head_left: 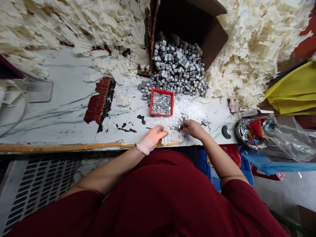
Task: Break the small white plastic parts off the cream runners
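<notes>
My left hand [155, 135], in an orange-pink glove, is closed on a white plastic strip [167, 139] at the table's front edge. My bare right hand [192, 127] is pinched on a small metal part just right of that strip. Just beyond both hands sits a small red tray [172, 97] filled with shiny metal pins. Behind the tray, a heap of grey metal pieces [175, 68] spills out of a tipped cardboard box [214, 37].
Large piles of white plastic parts [249, 49] flank the box on both sides. A round tin with red items [247, 131] and a plastic bag lie at the right. Yellow material [293, 92] is at far right. A worn white tabletop [61, 98] spreads left.
</notes>
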`<state>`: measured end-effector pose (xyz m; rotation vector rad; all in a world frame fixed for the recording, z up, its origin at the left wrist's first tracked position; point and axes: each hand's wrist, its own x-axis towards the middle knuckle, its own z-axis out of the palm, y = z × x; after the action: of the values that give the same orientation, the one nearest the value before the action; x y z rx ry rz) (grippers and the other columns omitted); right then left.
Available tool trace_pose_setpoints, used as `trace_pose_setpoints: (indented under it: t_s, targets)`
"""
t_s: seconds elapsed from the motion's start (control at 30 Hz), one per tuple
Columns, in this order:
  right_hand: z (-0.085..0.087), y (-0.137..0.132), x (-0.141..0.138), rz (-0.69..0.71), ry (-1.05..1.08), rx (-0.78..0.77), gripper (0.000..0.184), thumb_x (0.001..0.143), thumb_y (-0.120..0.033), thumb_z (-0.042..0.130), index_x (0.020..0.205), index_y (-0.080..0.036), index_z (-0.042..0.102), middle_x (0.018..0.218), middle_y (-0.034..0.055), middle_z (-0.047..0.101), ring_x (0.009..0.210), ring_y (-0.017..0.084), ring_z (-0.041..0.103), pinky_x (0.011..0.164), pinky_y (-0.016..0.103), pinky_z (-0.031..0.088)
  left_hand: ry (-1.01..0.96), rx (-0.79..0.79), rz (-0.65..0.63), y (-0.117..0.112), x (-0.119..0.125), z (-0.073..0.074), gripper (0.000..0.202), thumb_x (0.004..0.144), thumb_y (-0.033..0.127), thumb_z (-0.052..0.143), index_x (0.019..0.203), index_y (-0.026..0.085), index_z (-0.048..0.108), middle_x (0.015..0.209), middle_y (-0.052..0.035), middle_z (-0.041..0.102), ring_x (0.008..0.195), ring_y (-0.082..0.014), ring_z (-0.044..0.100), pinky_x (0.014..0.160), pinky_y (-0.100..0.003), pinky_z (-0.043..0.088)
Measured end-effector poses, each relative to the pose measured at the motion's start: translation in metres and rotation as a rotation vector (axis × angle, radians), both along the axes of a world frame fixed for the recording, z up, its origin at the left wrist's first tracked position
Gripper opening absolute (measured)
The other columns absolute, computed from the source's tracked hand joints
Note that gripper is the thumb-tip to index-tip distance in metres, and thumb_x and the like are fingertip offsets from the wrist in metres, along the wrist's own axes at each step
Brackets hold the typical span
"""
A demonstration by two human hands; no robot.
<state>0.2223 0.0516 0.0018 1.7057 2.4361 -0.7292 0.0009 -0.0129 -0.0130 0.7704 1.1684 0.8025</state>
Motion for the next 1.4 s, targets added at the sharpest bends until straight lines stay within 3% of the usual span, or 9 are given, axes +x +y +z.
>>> trace_pose_setpoints:
  t_s: [0.1,0.23,0.33,0.47,0.6,0.83,1.03,1.27,1.4]
  targets:
    - [-0.008,-0.001,-0.006,0.177,-0.222,0.015,0.023,0.076,-0.013,0.056,0.096,-0.02,0.064,0.092,0.0084,0.069,0.089,0.022,0.06,0.069,0.027,0.041,-0.051,-0.01,0.002,-0.001,0.001,-0.008,0.023,0.066,0.031,0.065,0.078,0.017,0.05,0.054,0.0075,0.044,0.046,-0.0085,0.043,0.042,-0.02,0.029]
    - [-0.013,-0.001,-0.009,0.198,-0.239,-0.007,0.027,0.075,-0.01,0.052,0.099,-0.019,0.064,0.096,0.0098,0.068,0.09,0.023,0.06,0.07,0.028,0.041,-0.077,-0.002,0.009,-0.002,0.0,-0.012,0.025,0.065,0.031,0.067,0.078,0.017,0.051,0.057,0.007,0.046,0.049,-0.0088,0.046,0.045,-0.02,0.032]
    - [-0.008,-0.002,-0.006,0.057,-0.008,0.003,0.022,0.077,-0.013,0.052,0.093,-0.017,0.065,0.093,0.0081,0.068,0.087,0.019,0.06,0.074,0.027,0.043,-0.068,-0.015,0.034,-0.002,0.0,-0.009,0.026,0.063,0.031,0.067,0.077,0.017,0.05,0.057,0.0068,0.047,0.051,-0.0097,0.048,0.047,-0.02,0.035]
    - [0.001,-0.014,-0.016,-0.25,0.522,-0.079,0.018,0.08,-0.032,0.058,0.085,-0.016,0.064,0.079,0.0028,0.067,0.071,0.014,0.059,0.067,0.025,0.046,-0.093,-0.031,0.043,-0.001,0.005,0.001,0.026,0.064,0.03,0.066,0.079,0.018,0.048,0.061,0.0052,0.053,0.054,-0.0119,0.054,0.049,-0.022,0.043]
    - [0.005,-0.03,-0.041,-0.294,0.779,-0.171,0.025,0.079,-0.041,0.059,0.081,-0.016,0.063,0.076,0.0021,0.067,0.068,0.013,0.058,0.067,0.026,0.047,-0.098,-0.043,0.043,-0.001,0.008,0.007,0.027,0.065,0.028,0.065,0.083,0.019,0.047,0.065,0.0037,0.057,0.054,-0.0136,0.057,0.048,-0.025,0.047]
    - [0.01,-0.042,-0.06,-0.131,0.416,0.101,0.014,0.084,-0.029,0.052,0.081,-0.018,0.06,0.082,0.0045,0.066,0.079,0.016,0.058,0.074,0.027,0.043,-0.134,-0.053,0.036,-0.004,0.004,0.008,0.027,0.067,0.027,0.065,0.08,0.019,0.043,0.056,0.005,0.055,0.05,-0.0146,0.059,0.048,-0.027,0.049]
    - [0.007,-0.05,-0.057,-0.288,0.595,-0.046,0.018,0.083,-0.034,0.05,0.075,-0.019,0.054,0.066,-0.001,0.058,0.06,0.012,0.052,0.057,0.023,0.04,-0.101,-0.014,0.024,-0.007,0.003,0.009,0.03,0.063,0.024,0.07,0.075,0.018,0.043,0.059,0.0065,0.055,0.053,-0.0117,0.058,0.053,-0.024,0.048]
    - [0.01,-0.07,-0.056,-0.165,0.388,0.048,0.014,0.086,-0.031,0.046,0.081,-0.02,0.053,0.076,0.0039,0.063,0.069,0.016,0.058,0.064,0.026,0.041,-0.143,-0.035,-0.058,-0.014,0.0,0.009,0.026,0.064,0.022,0.068,0.073,0.018,0.044,0.059,0.0063,0.055,0.054,-0.0109,0.057,0.054,-0.023,0.047]
    - [0.006,-0.072,-0.05,-0.204,0.519,-0.087,0.016,0.086,-0.035,0.048,0.08,-0.021,0.052,0.072,0.0022,0.061,0.066,0.016,0.058,0.062,0.027,0.044,-0.097,-0.017,-0.129,-0.015,-0.004,0.011,0.021,0.066,0.02,0.065,0.073,0.017,0.046,0.055,0.0043,0.057,0.051,-0.0111,0.056,0.049,-0.022,0.043]
